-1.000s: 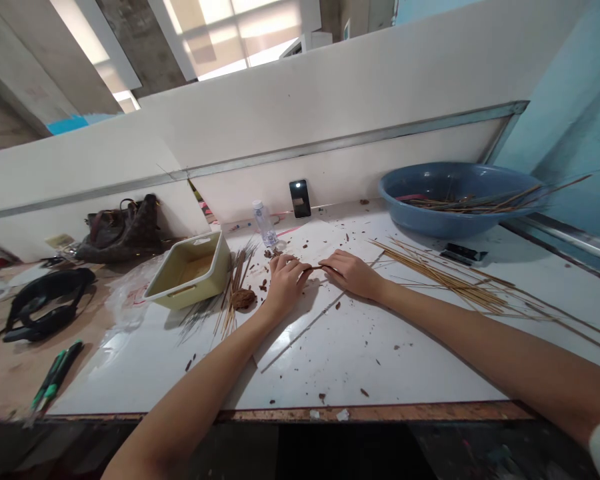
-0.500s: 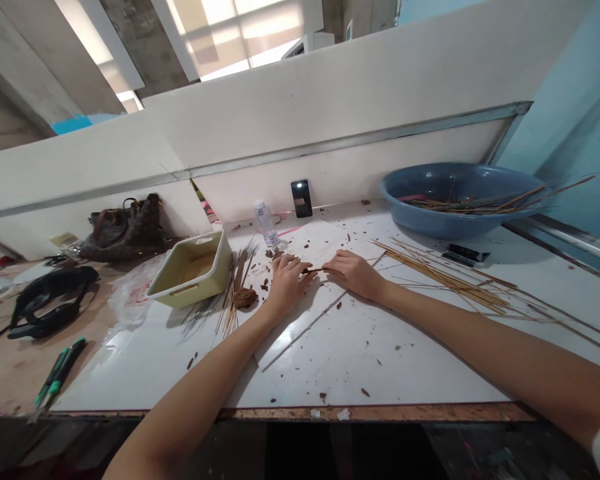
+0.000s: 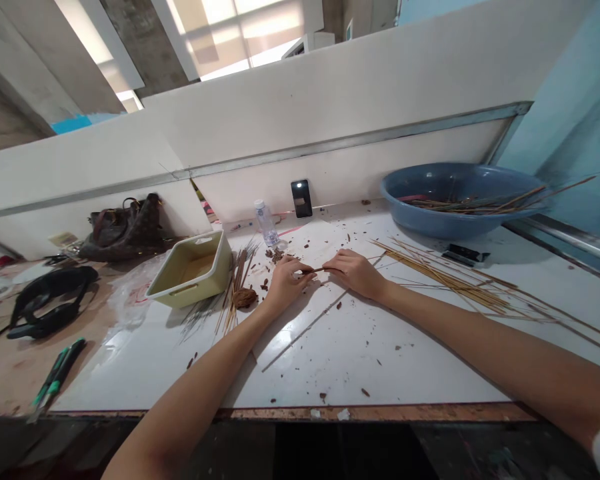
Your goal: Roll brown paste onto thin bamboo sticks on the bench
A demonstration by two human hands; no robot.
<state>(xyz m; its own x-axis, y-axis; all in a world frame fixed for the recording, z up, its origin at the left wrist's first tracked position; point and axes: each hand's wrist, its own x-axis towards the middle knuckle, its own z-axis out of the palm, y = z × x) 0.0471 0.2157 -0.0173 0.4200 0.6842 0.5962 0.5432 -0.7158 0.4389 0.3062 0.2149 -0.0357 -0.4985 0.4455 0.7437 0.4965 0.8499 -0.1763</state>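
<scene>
Between my hands runs a thin brown stick (image 3: pixel 319 270), held level just over the white board (image 3: pixel 300 373). My left hand (image 3: pixel 287 280) pinches its left end, where it looks darker and thicker. The fingers of my right hand (image 3: pixel 353 272) are closed on its right end. A lump of brown clay-like material (image 3: pixel 244 298) lies to the left of my left wrist, on a bunch of thin sticks (image 3: pixel 229 313). Brown crumbs (image 3: pixel 275 255) are scattered beyond my left hand. A long thin stick (image 3: pixel 305 327) lies slantwise under my hands.
A yellow-green basin (image 3: pixel 193 277) holding liquid stands left, near a dark handbag (image 3: pixel 127 227). A clear bottle (image 3: pixel 266 223) and a phone (image 3: pixel 301 199) stand at the back. Right are a blue tub (image 3: pixel 445 220) of sticks and loose sticks (image 3: pixel 450 280). Green-black cutters (image 3: pixel 60 373) lie front left.
My left fingers have drawn in from lying stretched over the stick to a pinch on its left end. My right hand stays almost where it was.
</scene>
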